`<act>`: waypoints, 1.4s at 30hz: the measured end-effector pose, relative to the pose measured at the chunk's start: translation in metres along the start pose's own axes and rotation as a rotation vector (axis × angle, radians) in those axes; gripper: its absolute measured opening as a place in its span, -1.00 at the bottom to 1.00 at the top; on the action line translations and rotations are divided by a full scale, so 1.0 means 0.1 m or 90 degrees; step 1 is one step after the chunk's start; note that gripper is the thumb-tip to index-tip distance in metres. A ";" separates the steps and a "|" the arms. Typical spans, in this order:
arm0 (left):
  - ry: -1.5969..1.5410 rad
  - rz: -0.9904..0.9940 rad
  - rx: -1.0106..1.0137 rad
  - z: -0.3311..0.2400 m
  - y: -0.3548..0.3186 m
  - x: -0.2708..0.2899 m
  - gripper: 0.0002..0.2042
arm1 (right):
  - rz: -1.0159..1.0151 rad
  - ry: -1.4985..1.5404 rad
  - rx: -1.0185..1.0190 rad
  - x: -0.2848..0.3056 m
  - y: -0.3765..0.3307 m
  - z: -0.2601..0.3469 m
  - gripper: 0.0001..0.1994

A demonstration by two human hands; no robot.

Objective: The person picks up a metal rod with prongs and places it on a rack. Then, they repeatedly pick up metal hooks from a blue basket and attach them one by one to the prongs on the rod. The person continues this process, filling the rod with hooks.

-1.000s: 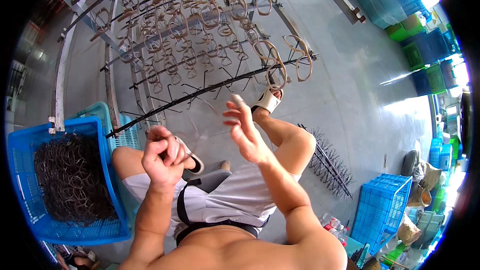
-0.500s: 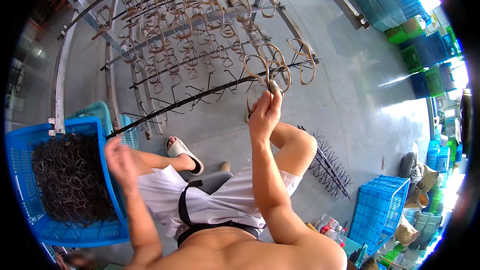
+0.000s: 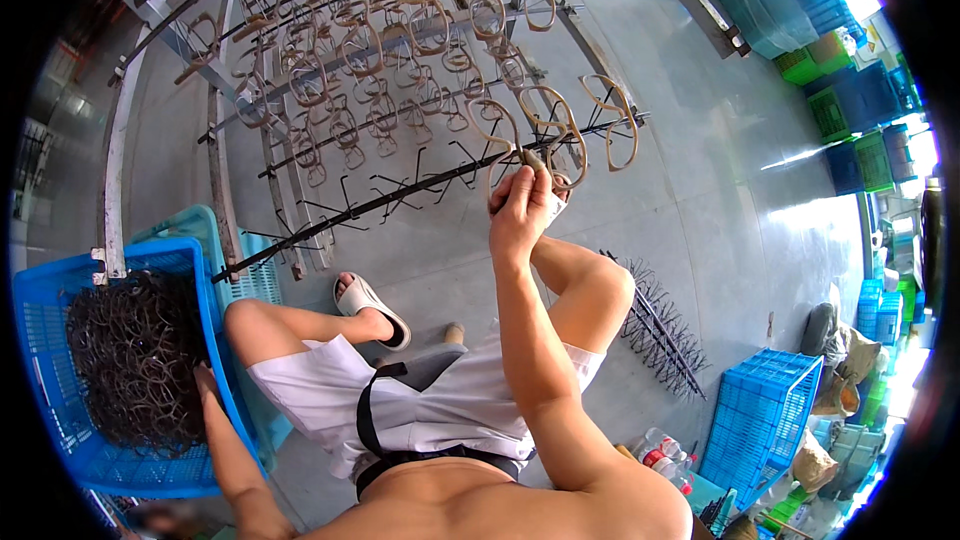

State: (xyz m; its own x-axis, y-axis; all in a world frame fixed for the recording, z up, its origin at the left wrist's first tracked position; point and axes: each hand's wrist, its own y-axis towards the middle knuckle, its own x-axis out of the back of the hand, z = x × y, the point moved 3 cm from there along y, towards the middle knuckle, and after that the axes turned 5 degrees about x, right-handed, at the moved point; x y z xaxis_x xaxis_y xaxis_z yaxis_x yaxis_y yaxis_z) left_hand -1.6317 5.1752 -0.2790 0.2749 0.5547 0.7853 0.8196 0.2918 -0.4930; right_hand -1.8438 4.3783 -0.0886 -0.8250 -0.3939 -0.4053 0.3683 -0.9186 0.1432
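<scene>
Your right hand (image 3: 522, 208) is raised to the dark hook bar (image 3: 400, 195) of the rack (image 3: 300, 70), fingers closed on a tan eyeglass frame (image 3: 500, 140) hanging there — just beside other frames on the same bar. Your left hand (image 3: 208, 382) reaches down into the blue crate (image 3: 60, 290) at the pile of dark frames (image 3: 135, 360); whether it grips any, you cannot tell.

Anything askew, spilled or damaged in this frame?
Nothing stands out. The right hand holds an eyeglass frame at the rack; the left hand reaches into the blue crate of dark frames. A spare spiked bar lies on the floor.
</scene>
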 end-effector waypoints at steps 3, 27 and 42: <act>-0.058 0.051 -0.038 -0.36 -0.23 -0.04 -0.76 | -0.006 0.042 -0.009 0.06 0.03 0.14 -0.81; 0.265 -0.456 -0.474 -1.91 -2.17 0.38 -0.80 | 0.049 -0.025 0.046 -0.06 -0.10 0.19 -0.82; -0.618 0.155 -0.224 -1.71 -1.98 0.34 -0.69 | 0.138 -0.257 0.183 0.00 -0.06 0.21 -0.82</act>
State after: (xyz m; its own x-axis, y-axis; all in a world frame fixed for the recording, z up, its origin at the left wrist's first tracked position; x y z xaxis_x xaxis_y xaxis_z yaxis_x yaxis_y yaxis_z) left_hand -1.6990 5.0026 -0.0907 0.0591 0.9977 -0.0316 0.9387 -0.0663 -0.3383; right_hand -1.8550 4.3834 -0.0701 -0.8634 -0.5034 0.0323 0.4624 -0.7642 0.4496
